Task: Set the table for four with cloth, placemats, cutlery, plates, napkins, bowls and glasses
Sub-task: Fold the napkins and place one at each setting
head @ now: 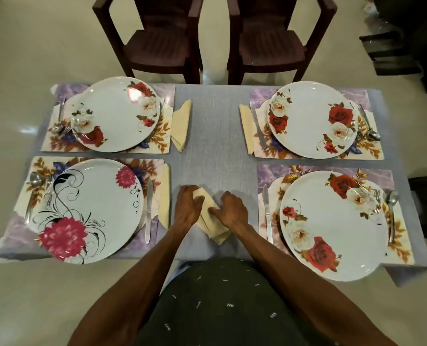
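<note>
A folded pale yellow napkin [213, 227] lies on the grey cloth [215, 136] at the near middle of the table. My left hand [188, 207] grips its far end and my right hand [232, 209] pinches its middle. Four flowered plates sit on purple placemats: far left [115, 113], far right [309, 118], near left [92, 208], near right [332, 223]. Folded napkins lie beside three settings: far left [181, 126], far right [246, 128], near left [164, 196]. Knives, forks and spoons flank the plates. A knife [267, 213] lies left of the near right plate.
Two dark brown chairs [157, 38] [275, 38] stand at the far side of the table. Dark furniture [407, 46] is at the right. A clear glass bowl [81, 123] sits on the far left plate, and similar glass shows on the right-hand plates.
</note>
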